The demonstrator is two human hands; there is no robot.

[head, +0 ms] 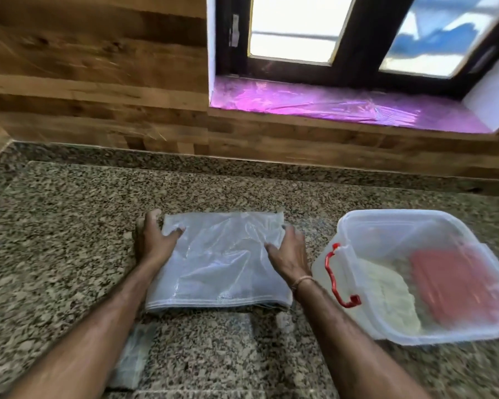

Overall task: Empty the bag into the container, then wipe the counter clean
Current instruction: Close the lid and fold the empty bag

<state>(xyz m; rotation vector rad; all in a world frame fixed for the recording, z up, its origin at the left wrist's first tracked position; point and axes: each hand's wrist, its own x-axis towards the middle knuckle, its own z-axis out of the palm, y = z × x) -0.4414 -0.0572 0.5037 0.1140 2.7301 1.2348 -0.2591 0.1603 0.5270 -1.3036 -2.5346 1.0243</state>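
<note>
**Bag flat on counter, 2 hands on it**

The bag lies flat on the counter, directly in front of the person and just left of the container. It looks empty and folded, because several layers show at its near edge.

The left hand is at the far left corner of the bag with the thumb on top. I cannot tell if its fingers go under the edge, since the picture is blurred there. The right hand lies on the right side with its fingers spread; it seems to press down, not to clamp. The 2 hands are apart, with most of the bag between them.

I judge the bag to be thin, translucent plastic: very light, soft, with no stiffness of its own, and not fragile. It probably slides easily on the polished stone, and the fold may spring open when released. A flat palm will keep it down. To lift it, it is better to pinch all the layers together at 1 side edge.

White contents already lie in the container. A grey cloth rests near the left forearm. It looks soft and easy to take with 1 hand for wiping.
</note>
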